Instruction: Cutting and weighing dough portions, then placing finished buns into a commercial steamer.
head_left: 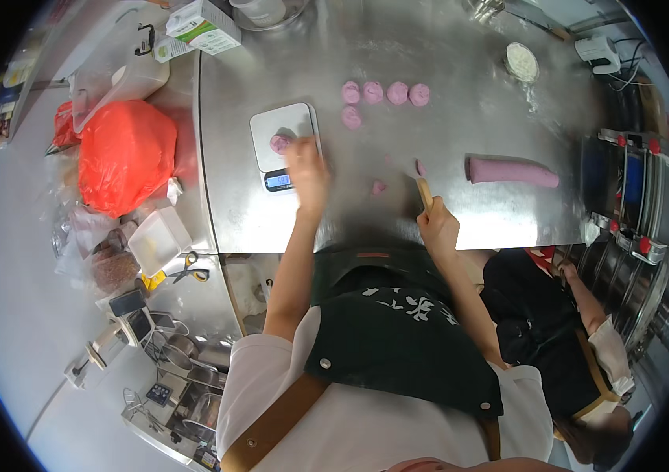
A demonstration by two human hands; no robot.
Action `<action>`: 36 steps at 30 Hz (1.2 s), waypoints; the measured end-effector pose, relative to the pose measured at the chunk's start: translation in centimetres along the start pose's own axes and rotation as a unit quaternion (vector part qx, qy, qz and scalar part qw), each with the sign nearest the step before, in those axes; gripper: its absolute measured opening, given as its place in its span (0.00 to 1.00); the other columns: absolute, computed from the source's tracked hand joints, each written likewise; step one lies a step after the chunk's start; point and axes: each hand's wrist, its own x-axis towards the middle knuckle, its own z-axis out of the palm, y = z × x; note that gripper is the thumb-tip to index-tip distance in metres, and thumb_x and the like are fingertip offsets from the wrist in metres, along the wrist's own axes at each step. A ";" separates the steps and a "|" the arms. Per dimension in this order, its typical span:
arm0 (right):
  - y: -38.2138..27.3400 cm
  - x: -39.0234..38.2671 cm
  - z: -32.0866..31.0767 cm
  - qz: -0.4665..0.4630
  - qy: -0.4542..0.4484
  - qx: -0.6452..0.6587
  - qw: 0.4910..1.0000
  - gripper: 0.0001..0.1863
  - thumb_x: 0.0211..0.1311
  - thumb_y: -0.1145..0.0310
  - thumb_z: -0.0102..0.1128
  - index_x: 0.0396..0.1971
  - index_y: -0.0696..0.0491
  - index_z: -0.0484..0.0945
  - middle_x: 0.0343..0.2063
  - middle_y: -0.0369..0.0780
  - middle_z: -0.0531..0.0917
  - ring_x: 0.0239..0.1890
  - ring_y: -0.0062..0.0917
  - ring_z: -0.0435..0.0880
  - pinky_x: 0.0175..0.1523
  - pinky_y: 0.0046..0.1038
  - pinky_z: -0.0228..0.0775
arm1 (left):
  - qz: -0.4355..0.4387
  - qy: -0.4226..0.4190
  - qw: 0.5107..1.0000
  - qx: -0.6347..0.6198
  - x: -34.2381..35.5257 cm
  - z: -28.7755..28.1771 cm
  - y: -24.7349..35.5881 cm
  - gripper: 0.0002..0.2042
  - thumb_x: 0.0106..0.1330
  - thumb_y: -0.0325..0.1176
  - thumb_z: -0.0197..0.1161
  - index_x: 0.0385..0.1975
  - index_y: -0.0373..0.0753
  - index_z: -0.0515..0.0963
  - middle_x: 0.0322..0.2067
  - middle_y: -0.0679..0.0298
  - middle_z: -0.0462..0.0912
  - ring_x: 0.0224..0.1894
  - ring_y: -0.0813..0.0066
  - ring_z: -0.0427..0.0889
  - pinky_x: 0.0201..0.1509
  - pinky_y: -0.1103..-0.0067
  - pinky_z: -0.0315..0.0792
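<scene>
On the white kitchen scale lies a lump of pink-purple dough. My left hand is over the scale's right side, its fingers at the lump's edge and smeared by motion; whether they grip it is unclear. My right hand is closed round a dough scraper with a tan grip, its blade hard to see. Small dough scraps lie between my hands, and another scrap is just beyond the scraper. To the right rests a thick dough log. Several round dough pieces sit farther back.
A bowl of white powder stands at the back right of the steel table. Left of the table are a red plastic bag, a white tub and scissors. Another person is close by on my right.
</scene>
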 end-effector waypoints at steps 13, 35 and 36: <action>0.4 0.6 -0.7 -0.012 -0.014 -0.033 0.999 0.09 0.49 0.74 0.58 0.28 0.57 0.67 0.17 0.47 0.76 0.19 0.45 0.78 0.25 0.41 0.71 | -0.036 -0.161 0.975 -0.148 -3.8 9.6 6.4 0.05 0.50 0.21 0.61 0.26 0.36 0.77 0.31 0.58 0.75 0.37 0.57 0.77 0.39 0.67 0.75; -0.2 0.7 -0.9 -0.024 -0.017 -0.020 0.999 0.09 0.50 0.75 0.57 0.28 0.57 0.66 0.17 0.49 0.75 0.19 0.46 0.78 0.25 0.42 0.71 | -0.063 -0.130 0.977 -0.154 -4.6 9.4 5.2 0.05 0.51 0.23 0.63 0.28 0.37 0.78 0.32 0.57 0.75 0.35 0.57 0.78 0.36 0.69 0.75; -0.1 0.8 -0.8 -0.026 -0.016 -0.019 0.999 0.09 0.50 0.75 0.57 0.28 0.57 0.66 0.17 0.49 0.75 0.19 0.46 0.78 0.25 0.42 0.71 | -0.054 -0.134 0.976 -0.161 -4.6 9.3 4.7 0.06 0.52 0.24 0.64 0.30 0.38 0.78 0.34 0.58 0.75 0.36 0.58 0.78 0.36 0.68 0.75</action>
